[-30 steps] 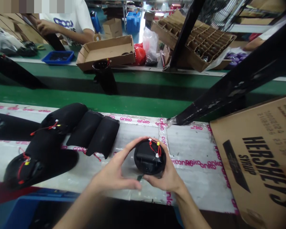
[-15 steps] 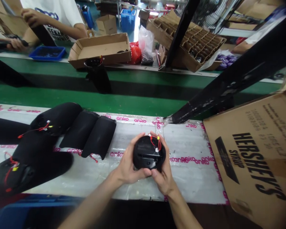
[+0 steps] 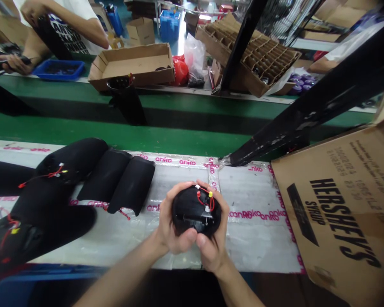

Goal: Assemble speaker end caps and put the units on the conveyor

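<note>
Left hand [image 3: 176,226] and right hand [image 3: 214,249] are clasping tight around a round black plastic housing [image 3: 192,213], red wires [image 3: 205,200] and yellow clip [image 3: 210,194] showing on top, lower centre, over the printed film bench cover [image 3: 259,226].

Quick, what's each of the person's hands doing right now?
Left hand: closed, holding a round black casing with red wires.
Right hand: closed, holding the same casing.
</note>
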### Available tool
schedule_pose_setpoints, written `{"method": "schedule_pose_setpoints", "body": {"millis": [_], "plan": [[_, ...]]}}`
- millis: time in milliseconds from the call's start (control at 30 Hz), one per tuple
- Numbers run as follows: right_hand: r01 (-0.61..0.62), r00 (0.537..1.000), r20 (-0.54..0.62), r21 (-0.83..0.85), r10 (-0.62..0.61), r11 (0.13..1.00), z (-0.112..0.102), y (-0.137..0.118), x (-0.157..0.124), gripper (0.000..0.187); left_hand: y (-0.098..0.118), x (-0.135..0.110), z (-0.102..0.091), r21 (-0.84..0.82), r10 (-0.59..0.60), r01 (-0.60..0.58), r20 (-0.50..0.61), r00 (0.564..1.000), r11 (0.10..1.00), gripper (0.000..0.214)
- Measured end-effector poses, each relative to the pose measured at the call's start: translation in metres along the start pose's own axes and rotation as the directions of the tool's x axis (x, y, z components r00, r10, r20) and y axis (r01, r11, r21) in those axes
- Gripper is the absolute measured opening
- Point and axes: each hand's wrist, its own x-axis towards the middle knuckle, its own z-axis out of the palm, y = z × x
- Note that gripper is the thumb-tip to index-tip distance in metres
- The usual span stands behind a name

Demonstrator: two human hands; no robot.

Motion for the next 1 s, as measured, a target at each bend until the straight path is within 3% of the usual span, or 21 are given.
{"method": "schedule_pose_setpoints", "body": {"millis": [100, 267, 333, 400, 467, 533, 600, 667, 733, 833, 900, 967, 1000], "plan": [[-0.091, 0.995, -0.036, -0.01, 0.091, 0.996, 0.0, 0.008, -0.005, 0.067, -0.004, -0.006, -0.007, 0.026, -0.07, 0.069, 0.069, 0.995, 0.997, 0.072], [-0.052, 0.99, 0.121, -0.181, 0.075, 0.982, -0.008, 0.0, -0.009, 0.073, 0.003, -0.02, -0.022, 0.003, -0.167, 0.169, 0.169, 0.971, 0.986, 0.072], [0.043, 0.995, 0.095, -0.265, -0.018, 0.963, -0.016, -0.007, -0.008, 0.082, 0.008, -0.021, -0.023, 0.009, -0.195, 0.196, 0.175, 0.965, 0.981, 0.073], [0.212, 0.975, 0.014, -0.352, -0.221, 0.912, -0.026, -0.015, -0.006, 0.087, 0.012, -0.018, -0.021, 0.0, -0.213, 0.216, 0.167, 0.963, 0.976, 0.073], [0.359, 0.916, 0.019, -0.48, -0.4, 0.801, -0.038, -0.022, -0.004, 0.078, 0.013, -0.013, -0.018, -0.016, -0.225, 0.23, 0.165, 0.96, 0.973, 0.071], [0.445, 0.879, 0.141, -0.586, -0.456, 0.677, -0.047, -0.029, 0.001, 0.056, 0.014, -0.011, -0.016, -0.021, -0.222, 0.228, 0.162, 0.961, 0.973, 0.07], [0.49, 0.869, 0.295, -0.623, -0.396, 0.611, -0.053, -0.036, 0.007, 0.035, 0.013, -0.011, -0.014, -0.011, -0.215, 0.219, 0.146, 0.966, 0.976, 0.068], [0.516, 0.856, 0.399, -0.609, -0.329, 0.602, -0.053, -0.041, 0.014, 0.026, 0.013, -0.012, -0.015, 0.008, -0.214, 0.215, 0.132, 0.968, 0.977, 0.066], [0.525, 0.844, 0.457, -0.595, -0.281, 0.609, -0.051, -0.046, 0.021, 0.024, 0.012, -0.013, -0.019, 0.037, -0.221, 0.218, 0.142, 0.965, 0.975, 0.064], [0.506, 0.844, 0.498, -0.614, -0.2, 0.606, -0.048, -0.055, 0.027, 0.018, 0.011, -0.011, -0.031, 0.106, -0.264, 0.245, 0.24, 0.934, 0.964, 0.074], [0.491, 0.842, 0.52, -0.633, -0.141, 0.598, -0.047, -0.059, 0.029, 0.015, 0.013, -0.008, -0.041, 0.157, -0.225, 0.185, 0.292, 0.93, 0.97, 0.093], [0.503, 0.829, 0.546, -0.63, -0.122, 0.592, -0.048, -0.063, 0.03, 0.013, 0.019, -0.003, -0.051, 0.225, -0.035, -0.035, 0.3, 0.953, 0.974, 0.094], [0.513, 0.82, 0.559, -0.624, -0.122, 0.59, -0.048, -0.064, 0.03, 0.013, 0.024, 0.0, -0.056, 0.287, 0.091, -0.182, 0.304, 0.948, 0.941, 0.083]]}}
